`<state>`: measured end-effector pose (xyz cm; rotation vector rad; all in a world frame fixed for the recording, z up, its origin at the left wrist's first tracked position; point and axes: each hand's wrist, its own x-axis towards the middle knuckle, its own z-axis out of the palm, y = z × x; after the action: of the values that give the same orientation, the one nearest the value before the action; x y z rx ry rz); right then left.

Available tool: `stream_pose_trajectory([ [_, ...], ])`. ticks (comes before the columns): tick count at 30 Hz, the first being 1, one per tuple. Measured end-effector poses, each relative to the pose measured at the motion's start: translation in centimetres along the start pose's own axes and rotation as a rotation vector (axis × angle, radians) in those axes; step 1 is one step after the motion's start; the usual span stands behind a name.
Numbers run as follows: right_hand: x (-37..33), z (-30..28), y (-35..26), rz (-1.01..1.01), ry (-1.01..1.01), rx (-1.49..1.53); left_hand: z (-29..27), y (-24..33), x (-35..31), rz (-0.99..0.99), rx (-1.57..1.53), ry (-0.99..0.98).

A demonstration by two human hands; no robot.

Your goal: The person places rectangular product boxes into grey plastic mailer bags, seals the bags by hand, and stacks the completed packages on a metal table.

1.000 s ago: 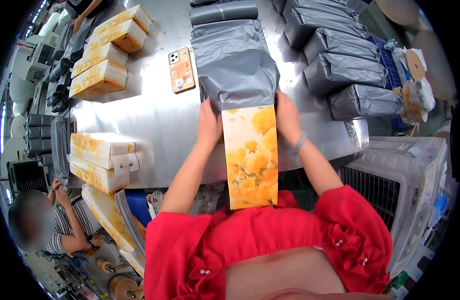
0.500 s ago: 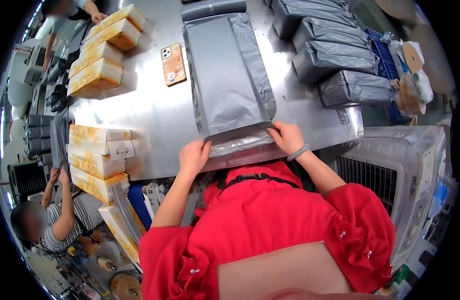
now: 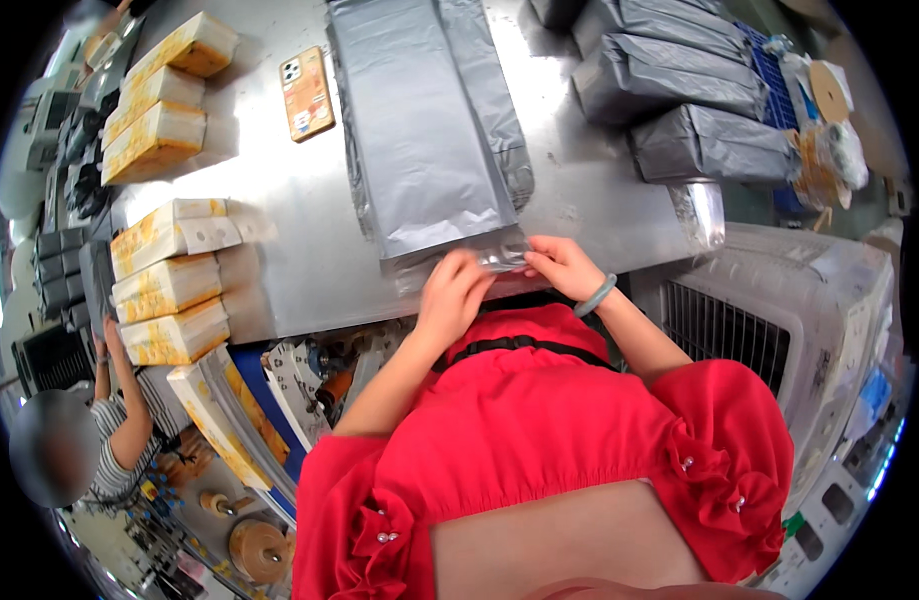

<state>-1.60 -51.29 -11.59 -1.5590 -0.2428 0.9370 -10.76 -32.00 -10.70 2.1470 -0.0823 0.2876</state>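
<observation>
A stack of flat grey plastic mailing bags (image 3: pixel 419 140) lies on the metal table in front of me, with the open end toward my body. At that end a crinkled clear plastic strip (image 3: pixel 504 252) sticks out past the grey edge. My right hand (image 3: pixel 567 270), with a grey bangle on its wrist, pinches the strip near the right corner between thumb and forefinger. My left hand (image 3: pixel 453 292) is over the strip's middle, its fingers bent and blurred by motion. Whether it grips the strip cannot be made out.
A phone in a decorated case (image 3: pixel 307 94) lies left of the bags. White-and-yellow packs (image 3: pixel 174 265) line the table's left side. Filled grey parcels (image 3: pixel 714 145) stand at the right, by a blue crate (image 3: pixel 764 75). An air cooler (image 3: pixel 769 320) is at my right; a co-worker (image 3: pixel 129 440) is at left.
My left hand has left the bag's left corner and moved right toward the middle. My right hand now pinches the clear strip at the bag's right corner. The view has shifted slightly.
</observation>
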Motion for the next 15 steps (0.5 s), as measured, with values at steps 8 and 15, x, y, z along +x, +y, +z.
stream_pose_trajectory([
  [8,-1.1,-0.6,-1.3,-0.111,-0.044,-0.392,-6.3,-0.2,-8.2,-0.195,0.241,-0.031],
  [15,-0.4,-0.2,-2.4,-0.259,0.017,-0.624,1.4,1.3,5.2,-0.308,-0.152,-0.339],
])
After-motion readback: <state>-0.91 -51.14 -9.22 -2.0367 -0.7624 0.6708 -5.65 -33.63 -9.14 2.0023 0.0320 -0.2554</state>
